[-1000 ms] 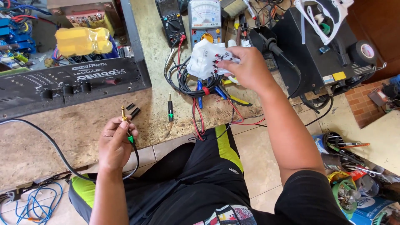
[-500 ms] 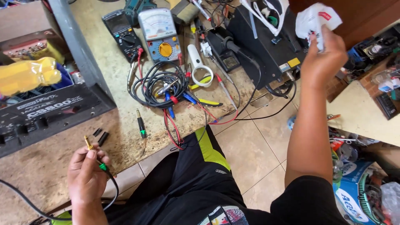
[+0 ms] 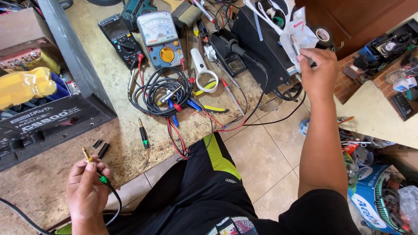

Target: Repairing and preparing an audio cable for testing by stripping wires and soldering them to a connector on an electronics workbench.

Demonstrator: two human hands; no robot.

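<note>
My left hand (image 3: 87, 191) is at the lower left, pinching a gold jack plug (image 3: 88, 155) with a green collar on a black cable that trails down past my wrist. Two small black sleeve parts (image 3: 101, 148) lie on the stone bench just above it. A second jack plug with a green band (image 3: 143, 135) rests on the bench nearby. My right hand (image 3: 318, 74) is raised at the upper right, gripping a clear plastic bag of small parts (image 3: 295, 35) over the black soldering station (image 3: 265, 48).
A black amplifier (image 3: 48, 126) with a yellow bottle behind it fills the left. An analog meter (image 3: 159, 39), a digital multimeter (image 3: 119, 37), coiled test leads (image 3: 163, 93) and a magnifier (image 3: 202, 72) crowd the bench. Tile floor and cluttered boxes lie right.
My right hand has lifted the plastic bag from the bench centre up and to the right, now lowering near the soldering station. My left hand keeps holding the plug.
</note>
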